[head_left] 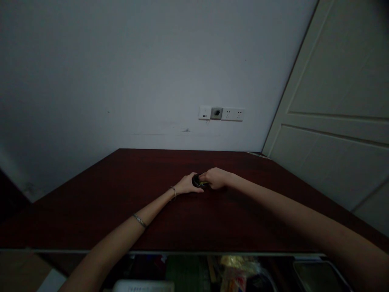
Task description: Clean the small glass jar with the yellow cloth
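Observation:
A small, round, black object point(197, 181) with a shiny rim lies at the middle of the dark red table point(146, 170). My left hand point(186, 185) curls around its left side, with the thumb along the near edge. My right hand point(216, 178) comes from the right, its fingers bent and pressed together at the object's top and right side. Beneath those fingers shows a yellow-green bit point(203, 183), too small to name. The right fingertips are partly hidden, and I cannot tell what they pinch.
Behind the table stands a pale wall with a row of sockets point(221, 114). A white panelled door point(340, 121) rises along the right. Below the table's front edge an open drawer or shelf holds a white box point(144, 286), plastic packets point(238, 273) and a dark framed item point(320, 275).

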Available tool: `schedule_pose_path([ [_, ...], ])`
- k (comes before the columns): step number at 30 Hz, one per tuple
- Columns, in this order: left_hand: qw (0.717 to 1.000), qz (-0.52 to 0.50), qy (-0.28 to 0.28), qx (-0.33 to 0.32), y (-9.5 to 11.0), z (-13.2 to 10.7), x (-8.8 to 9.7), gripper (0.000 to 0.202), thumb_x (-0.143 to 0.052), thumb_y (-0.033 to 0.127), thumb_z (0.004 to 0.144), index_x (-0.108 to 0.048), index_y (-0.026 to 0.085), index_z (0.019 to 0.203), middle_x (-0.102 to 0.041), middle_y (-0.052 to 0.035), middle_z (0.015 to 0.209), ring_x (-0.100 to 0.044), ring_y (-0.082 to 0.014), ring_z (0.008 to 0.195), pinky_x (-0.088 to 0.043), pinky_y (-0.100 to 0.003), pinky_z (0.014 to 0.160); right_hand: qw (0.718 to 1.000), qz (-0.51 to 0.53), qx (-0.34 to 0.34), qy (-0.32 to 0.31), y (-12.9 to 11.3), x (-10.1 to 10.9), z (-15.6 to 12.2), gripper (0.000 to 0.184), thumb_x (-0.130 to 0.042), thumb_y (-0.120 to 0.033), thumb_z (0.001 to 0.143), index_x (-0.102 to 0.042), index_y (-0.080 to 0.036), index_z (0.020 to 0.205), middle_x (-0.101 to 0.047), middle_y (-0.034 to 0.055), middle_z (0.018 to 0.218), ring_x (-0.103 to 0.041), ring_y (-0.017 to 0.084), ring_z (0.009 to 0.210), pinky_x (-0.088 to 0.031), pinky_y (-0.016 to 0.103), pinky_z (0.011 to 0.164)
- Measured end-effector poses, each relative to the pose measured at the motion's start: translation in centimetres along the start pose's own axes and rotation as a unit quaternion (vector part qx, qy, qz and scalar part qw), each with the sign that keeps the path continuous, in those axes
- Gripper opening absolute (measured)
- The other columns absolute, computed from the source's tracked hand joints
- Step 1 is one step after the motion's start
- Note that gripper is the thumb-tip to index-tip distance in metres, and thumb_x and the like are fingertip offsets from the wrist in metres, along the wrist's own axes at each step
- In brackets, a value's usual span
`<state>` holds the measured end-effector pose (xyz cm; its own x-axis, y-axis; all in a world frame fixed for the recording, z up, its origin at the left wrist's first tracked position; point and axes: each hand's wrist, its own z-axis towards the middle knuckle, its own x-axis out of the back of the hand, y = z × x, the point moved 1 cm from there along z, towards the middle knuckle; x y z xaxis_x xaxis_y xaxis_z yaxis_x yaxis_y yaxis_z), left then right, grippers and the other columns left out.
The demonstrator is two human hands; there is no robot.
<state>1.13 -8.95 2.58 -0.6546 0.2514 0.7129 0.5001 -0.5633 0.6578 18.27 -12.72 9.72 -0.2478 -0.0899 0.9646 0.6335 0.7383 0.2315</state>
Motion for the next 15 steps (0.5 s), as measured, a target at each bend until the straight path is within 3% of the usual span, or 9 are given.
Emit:
schedule_pose_path([
  [4, 1.000, -0.013, 0.000, -0.001, -0.3, 0.1, -0.2, 0.082, -0.073, 0.054, 0.047, -0.049, 0.015, 0.115, -0.063, -0.0099, 0.102, -0.059, -0.0264, 0.094, -0.046, -0.034, 0.079, 0.995, 0.019, -0.076, -0.061, -1.0, 1.1, 0.7, 0.032, -0.051, -0.027, 0.068, -0.064, -0.015, 0.095, -0.068, 0.0136, 0.089, -0.064, 0.024, 0.074, -0.043, 0.029, 0.060],
  [8, 1.000, -0.020, 0.007, -0.005, -0.3, 0.2, -0.3, 0.079, -0.074, 0.052, 0.046, -0.051, 0.016, 0.112, -0.064, -0.0083, 0.098, -0.060, -0.0254, 0.091, -0.046, -0.033, 0.078, 0.986, 0.097, -0.109, -0.083, -1.7, 2.0, 1.6, 0.034, -0.053, -0.030, 0.063, -0.066, -0.009, 0.087, -0.068, 0.0168, 0.083, -0.063, 0.025, 0.067, -0.041, 0.028, 0.053],
  [15, 1.000, -0.008, -0.005, -0.014, 0.0, 0.3, -0.1, 0.078, -0.072, 0.056, 0.046, -0.051, 0.016, 0.110, -0.064, -0.0070, 0.098, -0.060, -0.0253, 0.090, -0.047, -0.032, 0.074, 0.955, 0.254, -0.134, -0.072, -1.3, 2.5, 2.7, 0.020, -0.058, -0.024, 0.053, -0.064, -0.008, 0.063, -0.061, 0.0085, 0.059, -0.051, 0.015, 0.048, -0.034, 0.024, 0.045],
])
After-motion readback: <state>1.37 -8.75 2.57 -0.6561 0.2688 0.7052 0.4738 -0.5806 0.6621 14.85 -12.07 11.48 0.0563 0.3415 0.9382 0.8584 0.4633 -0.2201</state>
